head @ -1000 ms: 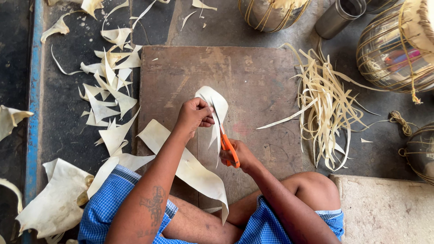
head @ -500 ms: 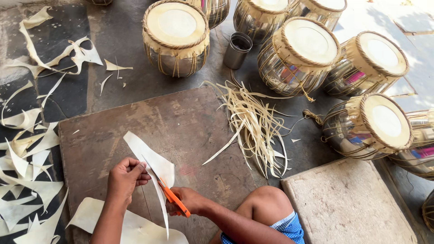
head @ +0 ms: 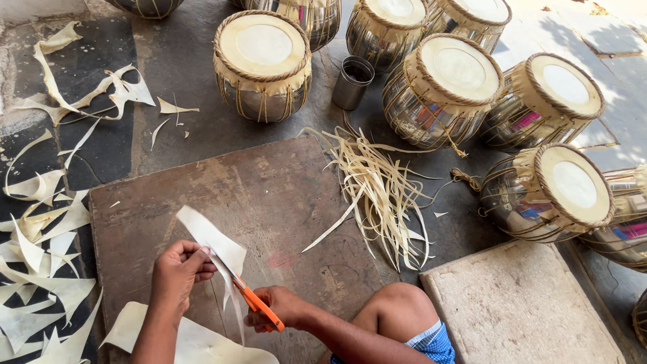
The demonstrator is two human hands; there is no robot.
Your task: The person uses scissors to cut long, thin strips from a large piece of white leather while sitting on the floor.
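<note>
My left hand (head: 178, 269) pinches a pale sheet of hide (head: 210, 237) above a brown wooden board (head: 283, 202). My right hand (head: 280, 309) is closed around orange-handled scissors (head: 251, 300), whose blades bite into the sheet's lower edge. A narrow strip hangs down from the cut. More of the pale sheet (head: 195, 340) lies under my forearms at the bottom edge.
A heap of thin cut strips (head: 377, 189) lies right of the board. Several metal drums with laced skin heads, such as one drum (head: 264, 61) and another (head: 549, 192), and a steel cup (head: 352, 82) stand beyond. Offcuts (head: 40, 229) litter the left floor. A stone slab (head: 519, 303) sits bottom right.
The camera has tilted up and right, bringing the drums into view. My hands keep cutting the same sheet, and the scissors have worked further along it.
</note>
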